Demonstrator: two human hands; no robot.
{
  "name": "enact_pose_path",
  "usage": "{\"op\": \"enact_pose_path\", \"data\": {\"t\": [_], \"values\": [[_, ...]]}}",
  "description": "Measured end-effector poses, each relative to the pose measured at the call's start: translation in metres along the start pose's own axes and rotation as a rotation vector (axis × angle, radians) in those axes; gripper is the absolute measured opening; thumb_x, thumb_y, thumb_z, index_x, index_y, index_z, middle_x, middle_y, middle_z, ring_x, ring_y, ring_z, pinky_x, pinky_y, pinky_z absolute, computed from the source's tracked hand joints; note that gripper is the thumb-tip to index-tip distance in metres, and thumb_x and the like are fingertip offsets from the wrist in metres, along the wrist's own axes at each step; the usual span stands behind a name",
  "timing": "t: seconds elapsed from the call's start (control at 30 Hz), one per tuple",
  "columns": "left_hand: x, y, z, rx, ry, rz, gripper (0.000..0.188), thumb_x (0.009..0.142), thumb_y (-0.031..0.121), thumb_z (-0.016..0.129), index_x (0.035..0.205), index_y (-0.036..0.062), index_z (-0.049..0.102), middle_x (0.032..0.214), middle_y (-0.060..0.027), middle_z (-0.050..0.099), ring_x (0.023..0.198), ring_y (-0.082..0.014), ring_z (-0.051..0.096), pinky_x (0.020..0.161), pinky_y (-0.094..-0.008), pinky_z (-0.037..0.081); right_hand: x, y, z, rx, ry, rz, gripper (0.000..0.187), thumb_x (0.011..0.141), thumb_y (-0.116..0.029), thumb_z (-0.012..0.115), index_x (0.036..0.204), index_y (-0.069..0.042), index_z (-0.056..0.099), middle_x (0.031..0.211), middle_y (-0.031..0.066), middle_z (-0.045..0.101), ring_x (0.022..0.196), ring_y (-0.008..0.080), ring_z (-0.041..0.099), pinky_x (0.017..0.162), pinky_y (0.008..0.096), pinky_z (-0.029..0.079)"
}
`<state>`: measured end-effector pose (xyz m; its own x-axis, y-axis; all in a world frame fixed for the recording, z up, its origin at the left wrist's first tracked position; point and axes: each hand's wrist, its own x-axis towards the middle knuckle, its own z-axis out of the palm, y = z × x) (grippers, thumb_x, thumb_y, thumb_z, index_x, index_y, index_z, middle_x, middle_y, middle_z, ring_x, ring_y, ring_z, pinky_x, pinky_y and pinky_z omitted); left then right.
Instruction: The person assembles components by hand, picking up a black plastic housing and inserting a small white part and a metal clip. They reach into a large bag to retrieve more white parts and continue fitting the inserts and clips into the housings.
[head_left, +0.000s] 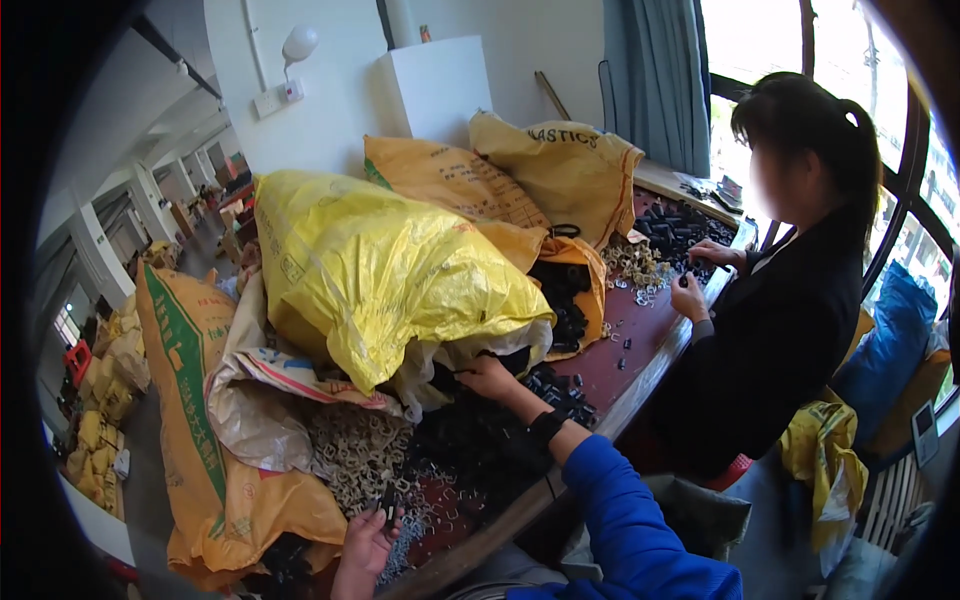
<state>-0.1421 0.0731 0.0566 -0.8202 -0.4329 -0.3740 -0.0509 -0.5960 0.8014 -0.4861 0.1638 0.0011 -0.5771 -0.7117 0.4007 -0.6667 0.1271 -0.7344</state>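
Low at the front, my left hand (370, 541) is closed around a small dark plastic piece (390, 503) that stands up between thumb and fingers. My right hand (489, 379) reaches to the open mouth of a yellow woven sack (370, 270) with a whitish liner. Its fingertips are pinched at dark stuff in that opening; what they hold is too hidden to name. Below the right hand spreads a heap of black plastic parts (480, 445). Between the hands lies a pile of pale U-shaped clips (362, 450), with smaller grey metal clips (408, 540) beside my left hand.
An orange sack (190, 400) leans at the left, and tan sacks (565, 165) stand behind. Across the reddish table (625, 365), a co-worker in dark clothes (790, 310) handles small parts beside black pieces (680, 228). The table's wooden edge (520, 515) runs diagonally before me.
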Motion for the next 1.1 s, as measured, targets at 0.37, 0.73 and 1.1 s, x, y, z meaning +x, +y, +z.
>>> {"op": "enact_pose_path", "data": {"t": [0.37,0.73,1.1], "values": [[0.014,0.001,-0.007,-0.085,-0.044,-0.047,0.019,0.079,0.010,0.053,0.095,0.0006,0.052,0.086,-0.0117,0.057,0.070,-0.0150,0.056,0.058,-0.0218,0.047,-0.022,-0.039,-0.053,-0.063,-0.295,0.102,0.032,0.068,-0.024,0.058,0.093,-0.005,0.056,0.072,0.0141,0.057,0.067,0.0292,0.056,0.061,0.0333,0.044],[0.005,0.005,-0.033,-0.178,-0.080,-0.021,0.023,0.078,0.010,0.054,0.099,0.0031,0.049,0.090,-0.0137,0.056,0.071,-0.0159,0.056,0.058,-0.0224,0.047,-0.019,-0.046,0.028,-0.706,-0.111,-0.152,0.040,0.063,-0.032,0.063,0.094,-0.009,0.053,0.087,0.0123,0.052,0.083,0.0304,0.051,0.070,0.0407,0.040],[-0.003,0.013,-0.050,-0.176,-0.099,-0.006,0.022,0.077,0.009,0.054,0.098,0.0023,0.048,0.090,-0.0134,0.056,0.070,-0.0144,0.055,0.059,-0.0215,0.046,-0.045,-0.095,0.007,0.856,-0.051,0.326,0.033,0.078,-0.029,0.053,0.098,-0.003,0.050,0.080,0.0060,0.052,0.074,0.0178,0.051,0.068,0.0276,0.042]]}}
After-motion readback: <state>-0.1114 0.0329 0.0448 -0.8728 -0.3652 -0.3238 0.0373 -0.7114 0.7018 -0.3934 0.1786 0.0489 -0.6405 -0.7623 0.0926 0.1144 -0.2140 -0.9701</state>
